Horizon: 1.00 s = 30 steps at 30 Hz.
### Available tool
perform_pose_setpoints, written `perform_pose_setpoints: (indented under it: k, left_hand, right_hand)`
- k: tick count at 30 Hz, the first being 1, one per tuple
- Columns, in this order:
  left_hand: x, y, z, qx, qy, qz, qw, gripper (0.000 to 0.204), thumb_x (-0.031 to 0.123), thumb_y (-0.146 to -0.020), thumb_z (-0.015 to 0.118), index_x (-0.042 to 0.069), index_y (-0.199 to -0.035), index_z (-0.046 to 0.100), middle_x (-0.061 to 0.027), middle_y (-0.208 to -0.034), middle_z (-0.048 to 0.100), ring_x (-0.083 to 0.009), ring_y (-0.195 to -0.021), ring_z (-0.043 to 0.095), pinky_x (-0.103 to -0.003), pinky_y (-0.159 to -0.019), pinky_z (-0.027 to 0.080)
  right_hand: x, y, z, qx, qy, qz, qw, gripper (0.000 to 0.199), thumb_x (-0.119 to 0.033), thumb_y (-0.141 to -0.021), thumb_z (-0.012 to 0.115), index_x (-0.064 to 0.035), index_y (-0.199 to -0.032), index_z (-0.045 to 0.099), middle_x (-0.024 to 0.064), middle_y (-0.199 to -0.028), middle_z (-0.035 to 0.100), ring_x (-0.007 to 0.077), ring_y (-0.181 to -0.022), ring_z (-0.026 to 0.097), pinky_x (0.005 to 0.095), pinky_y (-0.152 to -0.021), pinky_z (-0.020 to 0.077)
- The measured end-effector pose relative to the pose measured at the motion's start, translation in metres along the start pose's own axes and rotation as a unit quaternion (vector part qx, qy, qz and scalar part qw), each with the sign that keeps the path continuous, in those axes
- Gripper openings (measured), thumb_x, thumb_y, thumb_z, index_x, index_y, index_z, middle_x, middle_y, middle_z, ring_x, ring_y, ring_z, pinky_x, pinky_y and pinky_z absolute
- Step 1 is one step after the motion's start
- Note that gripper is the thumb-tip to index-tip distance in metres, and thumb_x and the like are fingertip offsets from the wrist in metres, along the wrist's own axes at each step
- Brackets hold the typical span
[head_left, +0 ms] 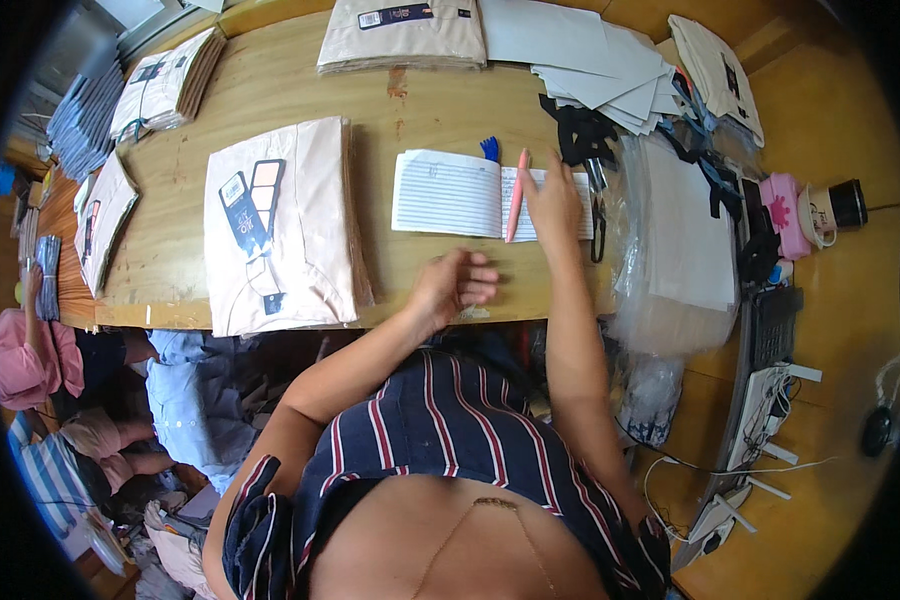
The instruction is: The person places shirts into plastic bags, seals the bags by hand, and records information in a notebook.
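Observation:
An open lined notebook (445, 195) lies on the wooden table in front of me, with faint writing on its left page. On its right page lies a pink pen (516, 200), nearly upright in view. My right hand (555, 205) rests over that page just right of the pen, fingers stretched forward; one finger comes close to the pen, and whether it touches is unclear. Below the notebook, by the table's near edge, my left hand (457, 282) hovers with loosely curled, parted fingers and nothing in them. A blue tassel-like item (489, 149) pokes out behind the notebook.
Left of the notebook sits a stack of bagged, pale pink folded garments (310, 220) with tags. More packed garments (400, 35) and white sheets (600, 60) lie at the back. Black straps (580, 130) and clear plastic bags (675, 230) are at right. Another person (35, 350) is far left.

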State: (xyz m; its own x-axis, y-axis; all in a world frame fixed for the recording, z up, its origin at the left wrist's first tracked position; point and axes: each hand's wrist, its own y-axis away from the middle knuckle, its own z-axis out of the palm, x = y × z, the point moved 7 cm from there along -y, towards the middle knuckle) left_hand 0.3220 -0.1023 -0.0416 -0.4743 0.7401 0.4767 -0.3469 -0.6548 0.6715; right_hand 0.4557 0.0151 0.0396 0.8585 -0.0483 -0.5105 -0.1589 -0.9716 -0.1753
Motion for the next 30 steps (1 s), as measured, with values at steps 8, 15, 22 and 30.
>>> perform_pose_setpoints:
  k: [8,15,22,30]
  left_hand:
    - [0.030,0.031,0.070,0.069,-0.711,0.524,0.465,0.040,0.031,-0.077,0.051,0.005,-0.107,0.046,-0.0150,-0.118,0.039,-0.0304,-0.110,0.036,-0.044,-0.086,0.033]
    - [0.015,0.014,0.050,0.122,-0.789,0.444,0.407,0.051,0.044,-0.076,0.048,0.018,-0.119,0.041,-0.0090,-0.134,0.021,-0.0412,-0.118,0.020,-0.058,-0.088,0.023]
    - [0.017,0.029,0.037,0.152,-0.810,0.409,0.390,0.057,0.047,-0.073,0.050,0.020,-0.121,0.038,-0.0152,-0.133,0.021,-0.0467,-0.112,0.025,-0.059,-0.082,0.028]
    - [0.023,0.027,0.055,0.168,-0.882,0.309,0.313,0.071,0.057,-0.071,0.044,0.027,-0.131,0.019,-0.0233,-0.118,0.033,-0.0529,-0.096,0.039,-0.057,-0.076,0.037]
  right_hand:
    - [0.010,-0.049,-0.001,0.045,-0.102,-0.094,0.989,0.041,-0.005,-0.071,0.045,-0.0064,-0.112,0.046,0.0197,-0.111,0.047,0.0342,-0.103,0.045,0.0375,-0.083,0.0389]
    - [0.021,-0.027,-0.038,0.050,-0.117,-0.032,0.991,0.034,-0.005,-0.073,0.048,-0.0116,-0.105,0.049,0.0169,-0.092,0.057,0.0325,-0.086,0.055,0.0362,-0.070,0.0453]
    - [0.057,-0.007,-0.079,0.140,-0.708,0.121,0.681,0.034,-0.028,-0.082,0.046,0.0008,-0.099,0.051,0.0054,-0.063,0.052,0.0130,-0.053,0.050,0.0214,-0.045,0.0408]
    - [0.047,-0.003,-0.003,0.038,-0.713,0.054,0.698,0.018,-0.018,-0.082,0.052,-0.0003,-0.079,0.051,0.0098,-0.078,0.055,0.0130,-0.063,0.052,0.0240,-0.061,0.0451]
